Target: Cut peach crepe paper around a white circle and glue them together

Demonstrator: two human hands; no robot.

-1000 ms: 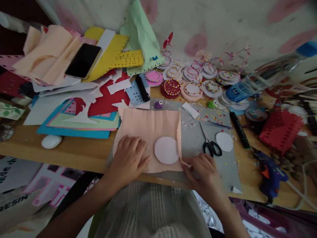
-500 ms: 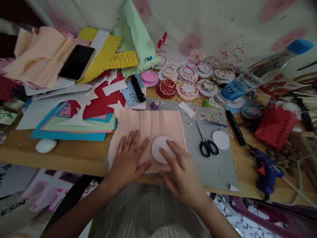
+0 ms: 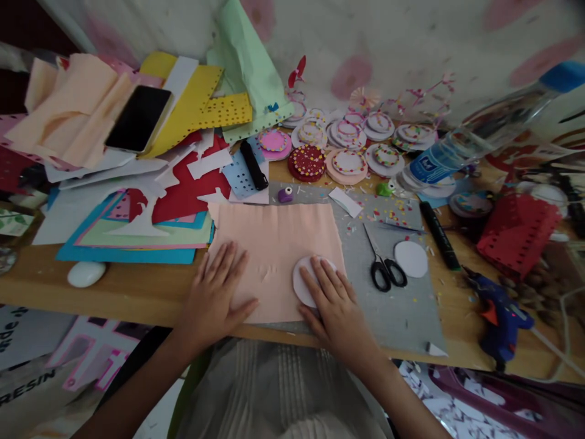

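A peach sheet of crepe-like paper (image 3: 278,238) lies on the grey cutting mat (image 3: 388,323) in front of me. My left hand (image 3: 217,296) rests flat on its left side, fingers stretched out. Near the sheet's right edge is a white paper circle (image 3: 302,285), partly covered by my right hand (image 3: 336,308), which presses on it with its fingers extended. To the right, scissors (image 3: 384,268) with black handles lie beside a second white circle (image 3: 411,259).
Coloured papers (image 3: 137,235) and a phone (image 3: 139,119) pile up at the left. Decorated paper discs (image 3: 308,163) line the back by a plastic bottle (image 3: 429,166). A black marker (image 3: 439,236) and a blue glue gun (image 3: 500,320) lie right. A white oval object (image 3: 86,274) sits front left.
My right hand has shifted right with the white circle under it. My left hand has moved left across the peach paper, which now looks flatter.
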